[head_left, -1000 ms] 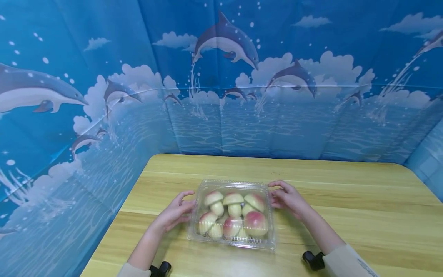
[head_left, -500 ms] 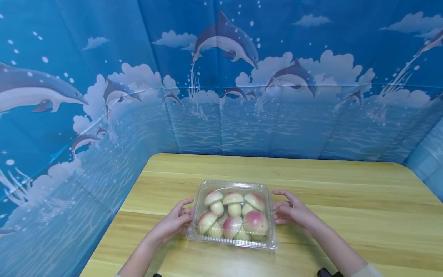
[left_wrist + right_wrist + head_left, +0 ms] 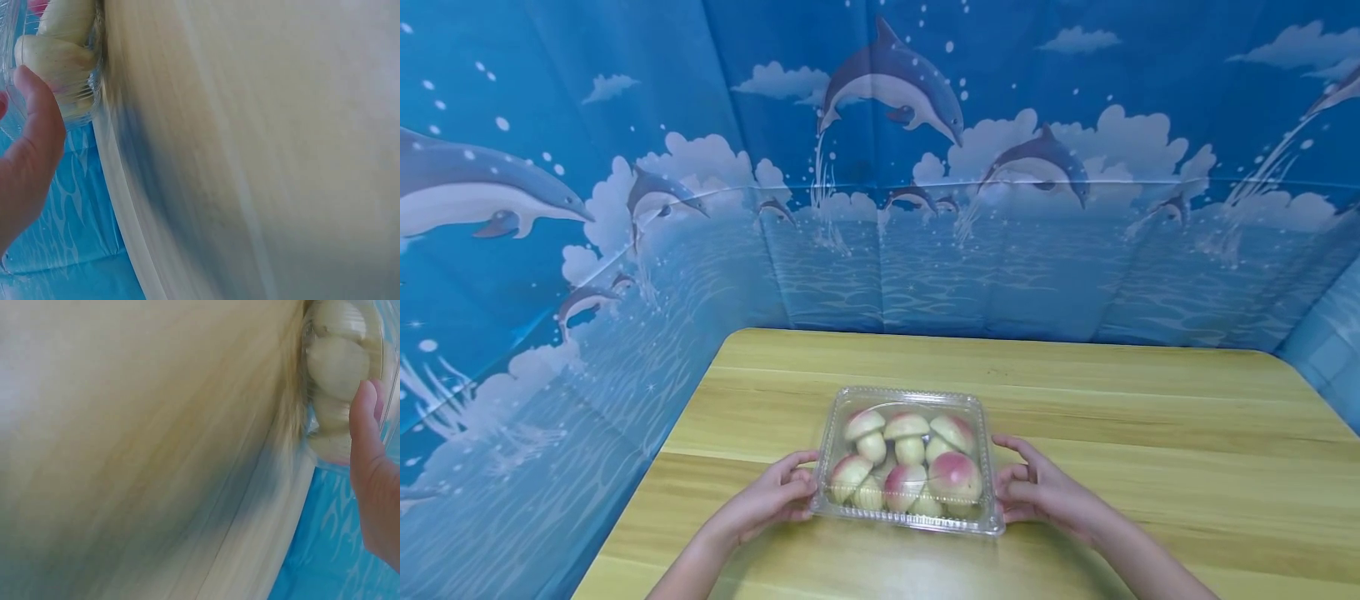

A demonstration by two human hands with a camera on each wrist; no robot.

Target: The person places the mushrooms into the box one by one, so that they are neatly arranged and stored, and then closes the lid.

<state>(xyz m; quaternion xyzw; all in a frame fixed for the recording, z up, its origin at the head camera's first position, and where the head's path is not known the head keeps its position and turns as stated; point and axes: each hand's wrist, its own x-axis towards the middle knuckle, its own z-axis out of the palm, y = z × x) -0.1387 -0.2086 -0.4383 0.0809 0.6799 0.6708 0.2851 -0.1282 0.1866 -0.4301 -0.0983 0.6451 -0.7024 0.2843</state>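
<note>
A clear plastic clamshell container sits on the wooden table, its lid down. Inside it are several pale yellow, mushroom-shaped pieces with pink-tinged caps. My left hand holds the container's left side; in the left wrist view its thumb lies against the clear wall. On the opposite side my right hand grips the container near the front corner. The right wrist view shows that thumb against the wall, with a fingertip just behind it. Most other fingertips are hidden behind the container's edges.
The light wooden table has rounded far corners. Behind it and along the left hangs a blue curtain printed with dolphins, clouds and waves.
Both hands have slid along the container's sides towards me, and their fingers have drawn in closer against it. The container stays in nearly the same place.
</note>
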